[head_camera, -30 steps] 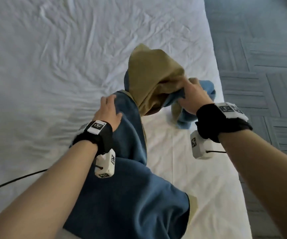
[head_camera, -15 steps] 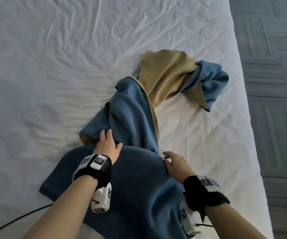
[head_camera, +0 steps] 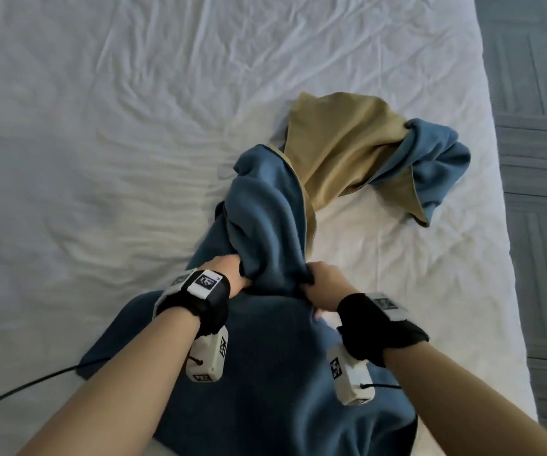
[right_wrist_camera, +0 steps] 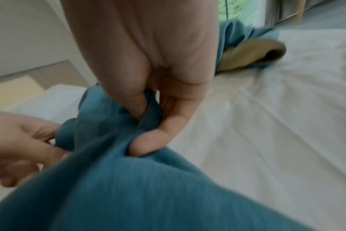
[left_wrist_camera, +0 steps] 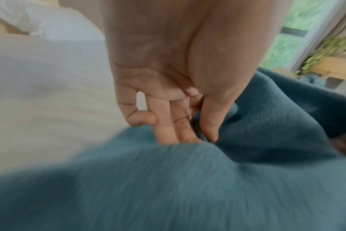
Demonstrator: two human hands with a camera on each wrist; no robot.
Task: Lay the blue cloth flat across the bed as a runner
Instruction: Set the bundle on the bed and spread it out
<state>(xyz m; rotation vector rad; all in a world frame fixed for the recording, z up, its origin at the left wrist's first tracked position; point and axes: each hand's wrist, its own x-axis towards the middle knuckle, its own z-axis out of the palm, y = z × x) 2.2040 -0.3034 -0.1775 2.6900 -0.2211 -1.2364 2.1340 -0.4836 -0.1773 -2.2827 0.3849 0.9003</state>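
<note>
So the blue cloth [head_camera: 265,373] is nowhere near flat yet. The near part lies spread on the bed [head_camera: 84,126], but past that it's bunched into a twisted ridge running away toward the far right edge, with the tan underside flipped up and a blue lump at the end, close to the mattress edge.

Both hands are working the ridge in the middle. The left hand [head_camera: 229,274] pinches a fold between thumb and fingers; the wrist view shows the thumb pressed into the fabric. The right hand [head_camera: 323,284] is clenched on the other side of the same fold, fingers curled right around it. The two hands are close together, almost touching.

I'd say the step in hand is untwisting: grab the bunched middle and open it out. Next move probably calls for pulling the hands apart sideways to widen the fold, then working toward the far lump and turning the tan side back under. Watch that end, a hard tug could drag it off the side.
</note>
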